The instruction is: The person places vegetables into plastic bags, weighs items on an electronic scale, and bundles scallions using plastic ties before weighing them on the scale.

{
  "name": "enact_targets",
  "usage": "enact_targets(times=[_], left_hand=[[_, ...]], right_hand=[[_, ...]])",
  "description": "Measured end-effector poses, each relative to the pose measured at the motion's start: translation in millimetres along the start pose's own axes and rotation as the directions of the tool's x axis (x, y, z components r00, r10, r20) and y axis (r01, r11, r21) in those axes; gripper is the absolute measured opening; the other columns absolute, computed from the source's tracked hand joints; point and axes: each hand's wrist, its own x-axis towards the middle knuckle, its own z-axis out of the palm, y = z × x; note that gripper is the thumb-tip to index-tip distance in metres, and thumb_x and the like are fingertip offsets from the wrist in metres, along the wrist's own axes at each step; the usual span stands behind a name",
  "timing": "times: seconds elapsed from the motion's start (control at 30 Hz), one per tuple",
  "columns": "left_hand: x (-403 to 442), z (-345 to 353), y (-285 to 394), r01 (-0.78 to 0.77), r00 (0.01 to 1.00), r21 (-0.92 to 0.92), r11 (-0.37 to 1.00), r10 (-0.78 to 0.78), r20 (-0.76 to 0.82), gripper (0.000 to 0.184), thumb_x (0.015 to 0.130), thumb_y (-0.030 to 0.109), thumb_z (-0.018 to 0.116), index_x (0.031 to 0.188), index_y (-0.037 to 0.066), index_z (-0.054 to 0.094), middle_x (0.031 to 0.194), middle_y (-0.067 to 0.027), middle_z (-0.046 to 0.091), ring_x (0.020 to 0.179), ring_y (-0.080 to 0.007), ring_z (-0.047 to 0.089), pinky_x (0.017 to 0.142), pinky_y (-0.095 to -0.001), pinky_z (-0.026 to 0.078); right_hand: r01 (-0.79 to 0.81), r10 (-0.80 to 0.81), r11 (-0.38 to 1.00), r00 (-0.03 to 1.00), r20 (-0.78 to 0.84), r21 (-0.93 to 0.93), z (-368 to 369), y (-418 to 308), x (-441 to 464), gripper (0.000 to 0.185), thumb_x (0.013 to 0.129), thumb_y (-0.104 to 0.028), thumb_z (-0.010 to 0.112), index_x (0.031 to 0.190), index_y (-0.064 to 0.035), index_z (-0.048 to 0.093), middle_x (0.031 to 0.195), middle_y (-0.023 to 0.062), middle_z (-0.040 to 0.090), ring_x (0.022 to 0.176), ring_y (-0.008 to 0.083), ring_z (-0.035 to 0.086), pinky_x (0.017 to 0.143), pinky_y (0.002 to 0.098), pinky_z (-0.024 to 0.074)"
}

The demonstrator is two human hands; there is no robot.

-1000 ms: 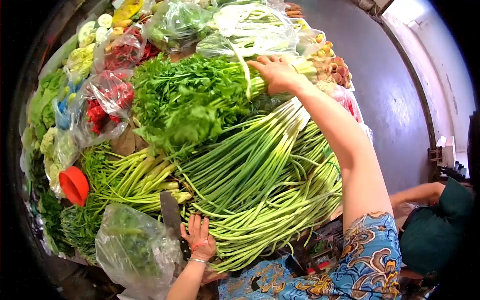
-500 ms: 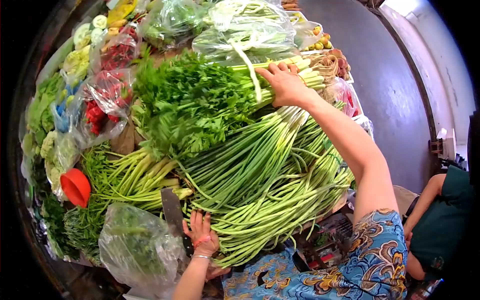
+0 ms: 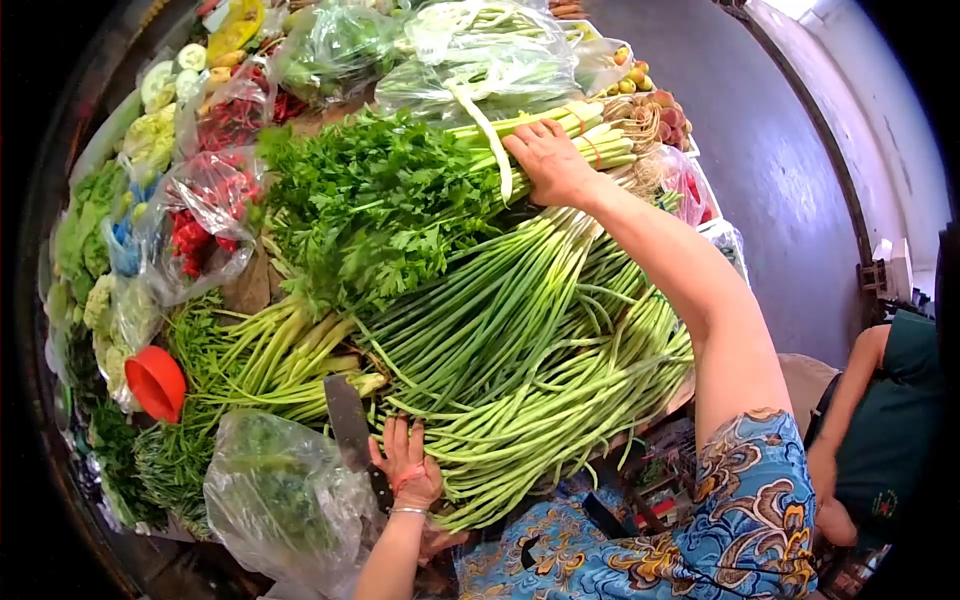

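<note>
My right hand (image 3: pixel 552 162) lies over the pale stalks of a bunch of celery (image 3: pixel 370 195), fingers stretched across them and their tips partly hidden. A red band ties the stalks just right of the hand. Below the celery spread long green onions (image 3: pixel 480 310), and nearer me a heap of long beans (image 3: pixel 560 440). My left hand (image 3: pixel 408 468) rests flat with fingers apart at the left end of the beans. Beside it lies a knife (image 3: pixel 347 420) with a broad dark blade, its handle partly behind the hand. A single pale long bean (image 3: pixel 485 140) lies across the celery stalks.
A clear plastic bag of greens (image 3: pixel 285 490) lies at lower left, near a red plastic scoop (image 3: pixel 156 384). Bagged red peppers (image 3: pixel 200 230), cauliflower (image 3: pixel 105 310) and bagged beans (image 3: pixel 490 50) surround the pile. Another person (image 3: pixel 885 430) is at the right.
My right hand has shifted a little left along the celery stalks, showing more of the red band. The celery leaves, blurred before, are now still. My left hand has barely moved.
</note>
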Motion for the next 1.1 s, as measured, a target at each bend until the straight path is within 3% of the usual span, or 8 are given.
enact_targets(times=[0.53, 0.7, 0.87, 0.93, 0.97, 1.0, 1.03, 1.1], left_hand=[[2, -4, 5, 0.008, 1.0, 0.002, 1.0, -0.008, -0.005, 0.047, 0.091, 0.024, 0.037, 0.131, 0.004, 0.05, 0.142, -0.017, 0.043, 0.135, -0.0362, 0.034, 0.112, -0.0554, 0.01], [0, -7, 6, -0.013, 1.0, 0.008, 1.0, 0.013, -0.02, 0.046, 0.091, 0.024, 0.039, 0.131, 0.004, 0.05, 0.141, -0.0169, 0.044, 0.135, -0.0359, 0.034, 0.113, -0.055, 0.011], [0, -5, 6, -0.053, 0.995, 0.013, 0.999, 0.054, -0.086, 0.047, 0.091, 0.022, 0.04, 0.133, 0.004, 0.049, 0.139, -0.017, 0.045, 0.136, -0.0349, 0.033, 0.113, -0.055, 0.009], [3, -9, 10, -0.061, 0.994, 0.11, 0.992, 0.07, -0.079, 0.046, 0.089, 0.02, 0.043, 0.132, 0.003, 0.05, 0.133, -0.02, 0.049, 0.126, -0.035, 0.044, 0.106, -0.0569, 0.026], [0, -2, 8, -0.026, 0.873, 0.27, 0.963, -0.11, 0.476, 0.046, 0.094, 0.025, 0.04, 0.134, 0.004, 0.046, 0.135, -0.0199, 0.048, 0.124, -0.0326, 0.047, 0.103, -0.054, 0.032], [-6, 7, 4, -0.086, 0.445, 0.416, 0.906, -0.338, 0.829, 0.047, 0.099, 0.031, 0.037, 0.137, 0.004, 0.042, 0.136, -0.0199, 0.047, 0.121, -0.0303, 0.049, 0.101, -0.0511, 0.037], [-13, 21, -9, -0.084, 0.442, 0.419, 0.904, -0.344, 0.829, 0.047, 0.099, 0.031, 0.037, 0.137, 0.004, 0.042, 0.136, -0.0199, 0.047, 0.121, -0.0303, 0.049, 0.101, -0.0511, 0.037], [-45, 61, -50, 0.308, 0.422, 0.283, 0.908, -0.397, 0.815, 0.062, 0.095, 0.039, 0.045, 0.138, -0.004, 0.033, 0.14, -0.0271, 0.042, 0.09, -0.0348, 0.063, 0.069, -0.0542, 0.051]], right_hand=[[-0.036, -0.032, 0.952, 0.976, -0.215, -0.305, -205, -39, -36, 0.045, 0.062, -0.015, 0.072, 0.103, -0.0046, 0.056, 0.099, 0.0137, 0.059, 0.102, 0.029, 0.056, 0.087, 0.0426, 0.0445], [0.012, -0.061, 0.993, 0.907, -0.416, -0.119, -270, -47, -90, 0.053, 0.058, -0.016, 0.075, 0.105, -0.0034, 0.055, 0.092, 0.0139, 0.055, 0.093, 0.0328, 0.054, 0.081, 0.0413, 0.043], [-0.058, 0.082, 0.993, 0.964, -0.254, 0.102, -216, -95, -137, 0.047, 0.067, -0.014, 0.069, 0.109, -0.0021, 0.052, 0.09, 0.0151, 0.054, 0.092, 0.0321, 0.055, 0.081, 0.0455, 0.0443], [-0.173, 0.189, 0.963, 0.98, -0.058, 0.207, -169, -133, -156, 0.047, 0.068, -0.011, 0.067, 0.111, -0.0009, 0.051, 0.094, 0.0147, 0.053, 0.098, 0.0325, 0.053, 0.088, 0.0446, 0.0426], [-0.206, 0.195, 0.961, 0.978, 0.077, 0.183, -131, -150, -166, 0.048, 0.067, -0.011, 0.068, 0.111, -0.0003, 0.051, 0.096, 0.0155, 0.052, 0.1, 0.0338, 0.051, 0.089, 0.0443, 0.0418], [-0.235, 0.2, 0.959, 0.957, 0.212, 0.158, -90, -165, -179, 0.05, 0.067, -0.011, 0.069, 0.112, 0.0002, 0.051, 0.099, 0.0164, 0.052, 0.103, 0.0352, 0.05, 0.091, 0.0439, 0.0409], [-0.197, 0.151, 0.962, 0.96, 0.236, 0.187, -52, -177, -195, 0.051, 0.067, -0.01, 0.068, 0.113, 0.0004, 0.051, 0.101, 0.0176, 0.051, 0.104, 0.036, 0.049, 0.091, 0.0442, 0.0409], [-0.203, 0.146, 0.968, 0.933, 0.33, 0.147, -35, -186, -193, 0.054, 0.067, -0.009, 0.067, 0.116, 0.0006, 0.049, 0.104, 0.0187, 0.051, 0.106, 0.0354, 0.049, 0.095, 0.0449, 0.0405]])
